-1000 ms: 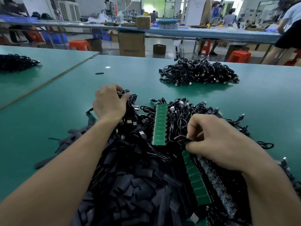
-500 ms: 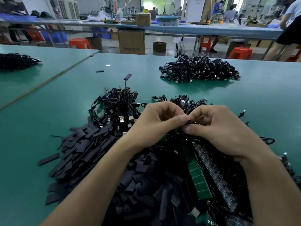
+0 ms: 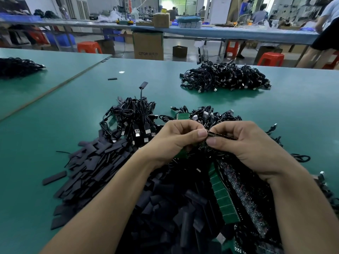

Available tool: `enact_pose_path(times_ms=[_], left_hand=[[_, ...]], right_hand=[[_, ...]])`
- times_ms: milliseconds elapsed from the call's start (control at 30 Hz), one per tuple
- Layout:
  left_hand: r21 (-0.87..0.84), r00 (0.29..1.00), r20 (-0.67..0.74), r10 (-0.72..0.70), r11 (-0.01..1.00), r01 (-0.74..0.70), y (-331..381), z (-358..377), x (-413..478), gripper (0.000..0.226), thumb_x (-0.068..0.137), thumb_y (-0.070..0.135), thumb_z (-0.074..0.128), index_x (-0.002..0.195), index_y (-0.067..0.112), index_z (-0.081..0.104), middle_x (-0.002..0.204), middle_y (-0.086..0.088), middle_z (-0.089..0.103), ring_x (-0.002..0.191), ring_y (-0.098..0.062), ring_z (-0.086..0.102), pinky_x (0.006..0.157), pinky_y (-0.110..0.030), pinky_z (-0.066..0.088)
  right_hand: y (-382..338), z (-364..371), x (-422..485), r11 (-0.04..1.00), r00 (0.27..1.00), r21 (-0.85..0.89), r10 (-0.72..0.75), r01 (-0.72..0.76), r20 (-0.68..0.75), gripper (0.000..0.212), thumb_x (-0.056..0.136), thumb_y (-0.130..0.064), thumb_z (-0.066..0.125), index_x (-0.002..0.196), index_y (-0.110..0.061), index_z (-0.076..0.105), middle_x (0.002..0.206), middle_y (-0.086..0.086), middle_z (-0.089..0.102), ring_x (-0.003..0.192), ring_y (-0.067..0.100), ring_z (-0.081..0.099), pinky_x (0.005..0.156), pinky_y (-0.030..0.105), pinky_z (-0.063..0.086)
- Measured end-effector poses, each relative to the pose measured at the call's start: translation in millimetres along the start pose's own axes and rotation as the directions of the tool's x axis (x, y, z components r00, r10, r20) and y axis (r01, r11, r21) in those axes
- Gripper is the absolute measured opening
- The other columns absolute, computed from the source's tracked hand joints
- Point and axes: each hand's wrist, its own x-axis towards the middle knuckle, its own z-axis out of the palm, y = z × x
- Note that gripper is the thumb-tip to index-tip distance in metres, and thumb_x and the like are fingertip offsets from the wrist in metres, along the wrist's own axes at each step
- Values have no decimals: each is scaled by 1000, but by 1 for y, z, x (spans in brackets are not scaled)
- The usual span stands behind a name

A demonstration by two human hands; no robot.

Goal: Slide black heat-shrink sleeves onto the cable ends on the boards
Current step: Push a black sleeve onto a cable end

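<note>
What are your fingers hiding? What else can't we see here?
Head view only:
- Dark strip pinched by left hand and right hand: fingertips cover its end, so whether a sleeve is on is hidden.
- Green board: left hand covers its middle.
- Cardboard box print: blurred.
- Sleeve pile: cut off by the bottom edge.

Bare green worktop lies open left of the heat-shrink sleeve pile and in a broad band between the near USB cable bundle and the far cable heap. The right side is open too, past a loose cable loop. Nearer, sleeves, green boards and tangled cables cover the surface. One stray sleeve lies alone far left.
</note>
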Motion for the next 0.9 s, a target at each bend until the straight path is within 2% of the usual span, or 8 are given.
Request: enact_pose_path(times_ms=[200, 300, 400, 500, 600, 700, 800, 900], left_hand=[[-68, 999, 41, -35, 997, 37, -1, -2, 4, 19, 87, 23, 71, 69, 27, 72, 62, 14, 59, 52, 1, 49, 49, -11, 38], [-189, 997, 57, -44, 981, 54, -3, -2, 5, 13, 76, 34, 77, 71, 23, 73, 65, 10, 62, 57, -2, 54, 51, -13, 42], [-356, 999, -31, -35, 934, 22, 3, -5, 3, 17, 76, 36, 71, 74, 19, 69, 70, 5, 65, 62, -5, 58, 60, -19, 47], [-355, 966, -248, 76, 920, -164, 21, -7, -2, 16, 88, 33, 56, 85, 17, 61, 75, 5, 68, 74, -10, 64, 80, -29, 50], [-129, 802, -510, 309, 895, -427, 43, -8, -12, 11, 100, 27, 48, 93, 19, 51, 62, 7, 62, 60, -10, 59, 77, -34, 56], [179, 587, -624, 516, 825, -535, 65, -16, -22, 11, 105, 21, 48, 94, 24, 50, 56, 9, 51, 46, -7, 43, 50, -26, 48], [512, 439, -562, 701, 712, -481, 73, -19, -33, 15, 103, 19, 55, 91, 27, 54, 54, -4, 42, 44, -17, 39, 42, -26, 35], [742, 417, -468, 779, 602, -293, 69, -21, -38, 12, 102, 24, 59, 90, 27, 58, 56, -3, 46, 47, -18, 40, 46, -27, 31]], right_hand=[[3, -2, 1, 1000, 1000, 26, 7, -7, 20, 22, 67, -28, 76, 83, -14, 74, 78, -1, 73, 75, 5, 66, 70, 13, 49], [1, -3, 0, 998, 999, 52, 31, -33, 36, 18, 69, -27, 77, 82, -15, 75, 81, 3, 74, 76, 7, 67, 70, 15, 50], [0, -3, -1, 998, 998, -34, 57, -59, -36, 23, 68, -32, 78, 83, -16, 72, 79, 2, 72, 73, 6, 63, 69, 16, 48], [-3, -2, -1, 980, 994, -186, 51, -68, -93, 15, 78, -25, 81, 82, -19, 68, 78, 1, 69, 71, 7, 60, 71, 23, 48], [-10, -3, -4, 948, 996, -310, 47, -70, -81, 15, 83, -22, 80, 79, -22, 66, 78, -1, 68, 71, 11, 60, 73, 29, 48], [-17, -4, -9, 906, 997, -414, 76, -82, -30, 18, 84, -23, 79, 79, -25, 62, 79, -2, 68, 71, 13, 61, 71, 31, 48], [-26, -1, -13, 854, 996, -515, 84, -75, -6, 20, 84, -27, 79, 78, -33, 61, 73, -7, 66, 66, 6, 60, 67, 28, 45], [-39, 4, -20, 825, 982, -559, 164, -85, 92, 22, 74, -44, 82, 87, -41, 64, 85, -14, 67, 76, 1, 63, 72, 27, 49]])
